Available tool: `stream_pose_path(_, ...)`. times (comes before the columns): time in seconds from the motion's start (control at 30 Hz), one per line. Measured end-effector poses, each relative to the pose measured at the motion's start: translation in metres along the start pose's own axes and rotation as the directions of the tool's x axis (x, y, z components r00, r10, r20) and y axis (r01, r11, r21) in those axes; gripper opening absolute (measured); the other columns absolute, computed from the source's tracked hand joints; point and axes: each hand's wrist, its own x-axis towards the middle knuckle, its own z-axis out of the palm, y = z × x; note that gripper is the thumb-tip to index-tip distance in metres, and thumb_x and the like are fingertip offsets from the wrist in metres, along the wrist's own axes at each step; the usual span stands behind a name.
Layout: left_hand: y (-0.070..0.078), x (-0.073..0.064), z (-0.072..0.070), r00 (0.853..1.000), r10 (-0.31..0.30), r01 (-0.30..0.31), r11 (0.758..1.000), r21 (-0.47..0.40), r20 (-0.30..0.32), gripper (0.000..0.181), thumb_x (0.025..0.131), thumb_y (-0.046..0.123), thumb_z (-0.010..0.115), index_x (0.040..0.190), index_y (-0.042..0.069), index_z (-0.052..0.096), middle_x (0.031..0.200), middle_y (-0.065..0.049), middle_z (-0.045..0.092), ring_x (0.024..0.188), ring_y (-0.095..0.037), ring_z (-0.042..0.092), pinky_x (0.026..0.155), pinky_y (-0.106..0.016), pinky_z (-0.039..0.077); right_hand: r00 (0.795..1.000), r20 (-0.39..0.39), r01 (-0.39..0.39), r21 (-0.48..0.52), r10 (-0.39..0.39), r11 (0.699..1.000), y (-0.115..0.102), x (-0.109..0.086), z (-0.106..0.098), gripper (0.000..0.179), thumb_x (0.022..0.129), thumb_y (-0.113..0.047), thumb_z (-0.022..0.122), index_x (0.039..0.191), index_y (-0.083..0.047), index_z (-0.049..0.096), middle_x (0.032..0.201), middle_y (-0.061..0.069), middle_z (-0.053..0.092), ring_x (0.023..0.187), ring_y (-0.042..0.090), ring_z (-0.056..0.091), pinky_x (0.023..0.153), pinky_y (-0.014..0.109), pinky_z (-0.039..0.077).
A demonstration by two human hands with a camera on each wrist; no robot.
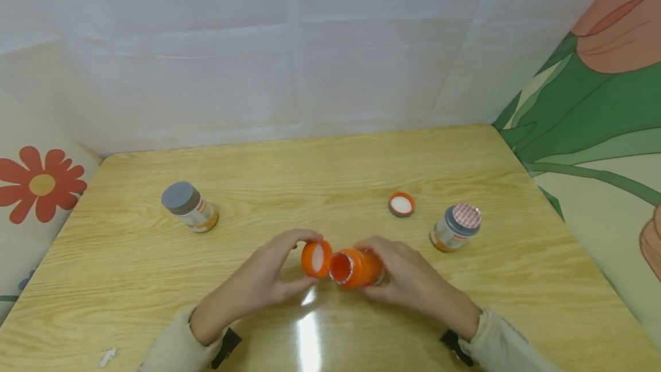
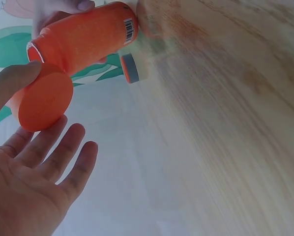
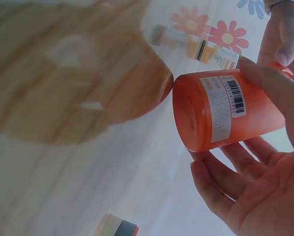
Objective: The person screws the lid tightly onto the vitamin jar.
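My left hand (image 1: 263,271) pinches an orange lid (image 1: 317,258) between thumb and fingers, its white-lined inside turned toward the bottle. In the left wrist view the outer face of the lid (image 2: 46,98) shows smooth and plain. An orange bottle (image 1: 356,267) lies tilted in my right hand (image 1: 408,274), its uncapped mouth pointing left, right beside the lid. White bits ring the mouth's rim. A barcode label (image 3: 223,103) shows near the bottle's base in the right wrist view, where the base edge appears to meet the glossy tabletop.
On the wooden table (image 1: 289,188), a jar with a grey lid (image 1: 190,206) stands at the left. Toward the right stands a lidless jar (image 1: 457,227) with a checked seal on top. Near it lies an orange-and-grey lid (image 1: 401,204), white lining up. A white cloth (image 1: 289,73) hangs behind.
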Motion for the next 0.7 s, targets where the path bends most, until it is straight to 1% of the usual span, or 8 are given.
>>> stream_pose_path(0.17,0.0007,-0.0006,0.0002,1.0,0.019,-0.019,1.0,0.0,-0.017,0.063,0.077,0.017,0.084,0.132,0.009,0.054,0.131,-0.002,0.064,0.122,-0.02,0.06,0.1,-0.042,0.053,1.0,0.0,0.012,0.014,-0.012,1.0,0.0003,0.0003,0.0009,0.06,0.072,-0.028,0.088,0.123,-0.016,0.06,0.113,-0.004,0.07,0.098,0.01,0.067,0.085,0.034,0.059)
stream_pose_path(0.33,0.0017,-0.0013,0.001,0.999,0.023,-0.024,1.0,-0.011,-0.025,0.064,0.076,0.017,0.084,0.132,0.008,0.054,0.13,0.0,0.064,0.12,-0.018,0.061,0.098,-0.039,0.055,1.0,-0.001,0.018,0.006,-0.018,1.0,0.0002,0.0005,0.0011,0.063,0.072,-0.031,0.088,0.127,-0.018,0.06,0.118,-0.003,0.07,0.101,0.012,0.067,0.087,0.036,0.058)
stream_pose_path(0.5,0.0017,-0.0017,0.0019,0.999,0.03,-0.031,0.999,-0.037,-0.031,0.062,0.077,0.017,0.084,0.131,0.01,0.054,0.129,0.0,0.064,0.118,-0.017,0.062,0.095,-0.037,0.056,1.0,0.019,0.007,0.012,-0.008,1.0,0.0001,0.0016,0.0008,0.065,0.073,-0.033,0.086,0.131,-0.019,0.059,0.121,-0.002,0.069,0.104,0.013,0.067,0.089,0.039,0.057)
stream_pose_path(0.7,0.0,-0.0009,0.0042,0.996,0.075,-0.078,0.994,-0.071,-0.051,0.061,0.077,0.015,0.083,0.13,0.009,0.054,0.127,-0.001,0.065,0.115,-0.017,0.063,0.093,-0.037,0.057,0.999,0.038,-0.002,0.015,0.001,1.0,0.0002,0.0027,0.0007,0.066,0.076,-0.035,0.084,0.134,-0.019,0.057,0.125,-0.001,0.068,0.106,0.015,0.067,0.09,0.04,0.057)
